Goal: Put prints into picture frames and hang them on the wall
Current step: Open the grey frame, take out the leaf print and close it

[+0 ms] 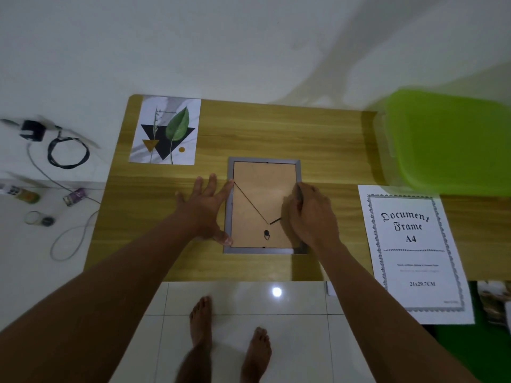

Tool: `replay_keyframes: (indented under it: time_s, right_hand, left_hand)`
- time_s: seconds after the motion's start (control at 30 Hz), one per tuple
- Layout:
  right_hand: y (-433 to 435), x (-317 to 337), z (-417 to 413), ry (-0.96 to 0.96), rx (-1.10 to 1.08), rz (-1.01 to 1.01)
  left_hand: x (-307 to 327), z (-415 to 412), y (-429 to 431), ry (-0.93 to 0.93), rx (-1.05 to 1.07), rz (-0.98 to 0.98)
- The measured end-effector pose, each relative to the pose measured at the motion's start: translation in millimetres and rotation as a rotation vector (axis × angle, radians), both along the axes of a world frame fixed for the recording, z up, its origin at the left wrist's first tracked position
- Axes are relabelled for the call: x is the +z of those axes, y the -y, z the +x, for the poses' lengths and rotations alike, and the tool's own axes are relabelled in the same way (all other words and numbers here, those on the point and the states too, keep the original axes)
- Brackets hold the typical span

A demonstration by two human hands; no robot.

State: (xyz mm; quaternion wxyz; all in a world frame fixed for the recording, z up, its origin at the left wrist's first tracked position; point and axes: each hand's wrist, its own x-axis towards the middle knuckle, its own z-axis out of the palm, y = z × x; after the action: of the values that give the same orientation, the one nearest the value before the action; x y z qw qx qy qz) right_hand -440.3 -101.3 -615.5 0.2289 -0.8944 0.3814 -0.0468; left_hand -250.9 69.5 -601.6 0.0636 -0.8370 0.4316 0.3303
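A grey picture frame [264,161] lies face down on the wooden table [276,128], its brown backing board [260,186] and black hanging cord showing. My left hand [206,208] rests flat with spread fingers against the frame's left edge. My right hand [309,214] is curled over the frame's right side and grips a thin dark tool whose tip touches the backing near the cord. A leaf print [166,131] lies at the table's far left. A white "Document Frame A4" insert sheet [414,255] lies at the right.
A green plastic box [448,139] sits at the table's far right. On the white floor to the left lie a charger with cables [55,145] and small jars [38,218]. My bare feet [229,327] stand on tiles by the table's near edge.
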Motion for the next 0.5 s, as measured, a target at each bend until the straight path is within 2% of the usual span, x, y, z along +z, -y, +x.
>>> replay_keyframes:
  time_s: [0.2, 0.37, 0.5]
  right_hand:
    - [-42, -1, 21, -0.196, 0.235, -0.129]
    - [-45, 2, 35, -0.103, 0.158, -0.113]
    - [-46, 11, 36, -0.200, 0.203, -0.194]
  left_hand:
    - [1, 0, -2, 0.002, 0.020, -0.003]
    - [0, 1, -3, 0.008, 0.021, -0.009]
    - [-1, 2, -5, 0.007, 0.022, -0.026]
